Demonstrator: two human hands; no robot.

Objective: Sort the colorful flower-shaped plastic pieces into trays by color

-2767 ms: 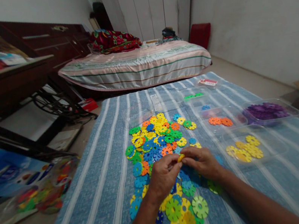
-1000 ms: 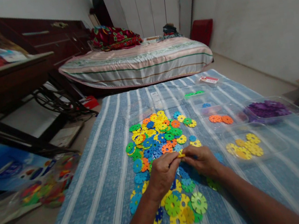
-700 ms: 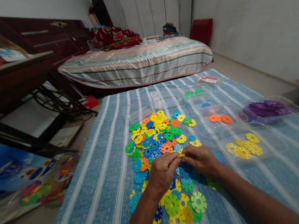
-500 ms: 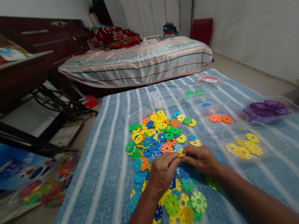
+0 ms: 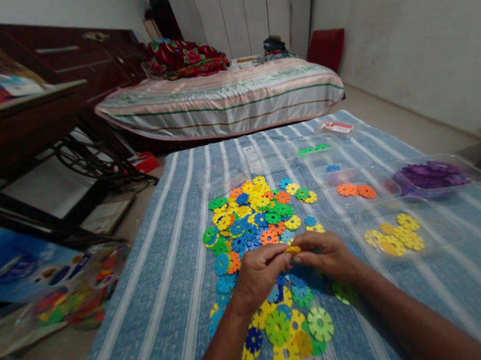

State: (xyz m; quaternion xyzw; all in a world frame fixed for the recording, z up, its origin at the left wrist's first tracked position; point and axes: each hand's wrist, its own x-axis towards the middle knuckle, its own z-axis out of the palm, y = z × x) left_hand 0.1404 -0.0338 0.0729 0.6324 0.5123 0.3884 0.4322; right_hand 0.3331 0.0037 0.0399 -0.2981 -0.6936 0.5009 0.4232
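A yellow notched plastic disc (image 5: 294,249) is pinched between my two hands above a spread of loose discs. My left hand (image 5: 259,274) grips its left side with thumb and fingers. On the other side, my right hand (image 5: 328,254) closes thumb and fingertips on the same disc. Fingers cover most of it, so I cannot tell if it is one disc or more. Below and around lie yellow, green, blue and orange discs, among them a light green disc (image 5: 320,323) near the front and an orange disc (image 5: 269,236) just beyond my hands.
Right of the pile stand clear plastic boxes: one with yellow discs (image 5: 401,237), one with orange discs (image 5: 356,190), one full of purple discs (image 5: 433,174). Farther back, another has green discs (image 5: 313,149). All rest on a blue striped cloth (image 5: 153,317). A bed (image 5: 223,103) stands beyond.
The yellow disc has tilted slightly between my fingers, showing more of its face. Both hands stay at nearly the same place, and the pile looks unchanged.
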